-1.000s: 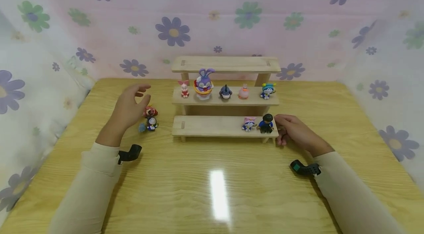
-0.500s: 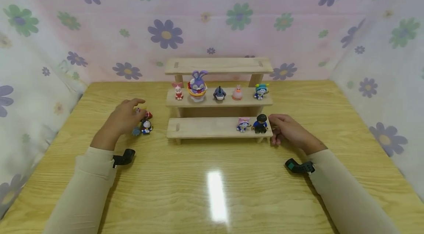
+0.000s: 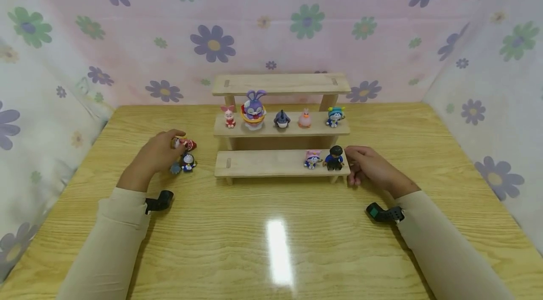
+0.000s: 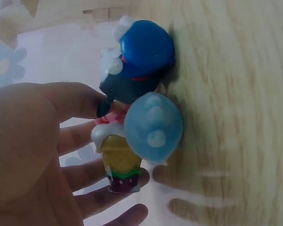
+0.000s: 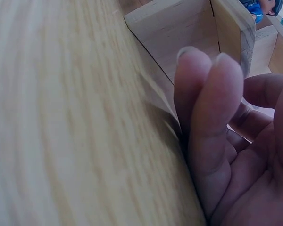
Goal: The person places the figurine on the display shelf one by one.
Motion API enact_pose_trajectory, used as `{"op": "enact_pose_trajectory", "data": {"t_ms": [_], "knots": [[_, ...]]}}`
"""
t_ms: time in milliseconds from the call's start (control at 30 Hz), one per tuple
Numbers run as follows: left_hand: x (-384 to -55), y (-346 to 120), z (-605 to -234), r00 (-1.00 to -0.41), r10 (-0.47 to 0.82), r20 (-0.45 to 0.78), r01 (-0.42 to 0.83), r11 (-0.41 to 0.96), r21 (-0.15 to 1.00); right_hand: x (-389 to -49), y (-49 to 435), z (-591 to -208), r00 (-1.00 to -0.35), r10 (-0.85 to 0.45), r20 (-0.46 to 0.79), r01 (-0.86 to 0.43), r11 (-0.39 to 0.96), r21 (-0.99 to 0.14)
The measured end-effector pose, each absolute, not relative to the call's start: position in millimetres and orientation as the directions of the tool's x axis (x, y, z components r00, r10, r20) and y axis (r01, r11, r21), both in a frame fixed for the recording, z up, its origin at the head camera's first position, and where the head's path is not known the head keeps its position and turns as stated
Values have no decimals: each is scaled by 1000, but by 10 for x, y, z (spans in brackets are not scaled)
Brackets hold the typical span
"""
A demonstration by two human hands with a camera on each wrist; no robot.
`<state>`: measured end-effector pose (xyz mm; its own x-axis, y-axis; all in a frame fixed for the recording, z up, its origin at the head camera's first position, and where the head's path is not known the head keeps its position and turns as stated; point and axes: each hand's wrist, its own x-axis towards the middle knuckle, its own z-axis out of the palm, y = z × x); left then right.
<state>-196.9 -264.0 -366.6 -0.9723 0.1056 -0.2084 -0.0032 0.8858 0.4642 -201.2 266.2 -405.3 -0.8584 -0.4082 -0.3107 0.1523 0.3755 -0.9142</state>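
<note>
In the head view my left hand (image 3: 157,154) is at the small figurines left of the shelf, its thumb and fingers around a red figurine (image 3: 188,143). A dark-blue and white figurine (image 3: 188,163) stands just below, beside a light-blue ball-like part (image 4: 153,127). The left wrist view shows a brown-and-white cup-shaped piece (image 4: 121,157) in front of the spread fingers. My right hand (image 3: 373,168) rests on the table with loosely bent fingers, fingertips right at the right end of the lower step of the wooden shelf (image 3: 263,163).
On the lower step sit a pink-hooded figurine (image 3: 312,159) and a black-haired doll (image 3: 334,158). Along the middle step are a pink piglet (image 3: 229,117), a purple rabbit (image 3: 254,111), a blue-grey figurine (image 3: 282,120), a pink bird-like figurine (image 3: 304,119) and a blue-hooded one (image 3: 334,117).
My left hand has come down onto the red figurine, which now shows turned between its fingers. The right hand stays by the shelf end. The head view has shifted slightly.
</note>
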Motion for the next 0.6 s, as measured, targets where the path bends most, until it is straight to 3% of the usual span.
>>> {"op": "enact_pose_trajectory", "data": {"t_ms": [600], "knots": [[-2023,-2661,-3736,-981,99,-168,15,898,440,-2001,2650,-4034,-860,-409,-306,140,387,-911]]}}
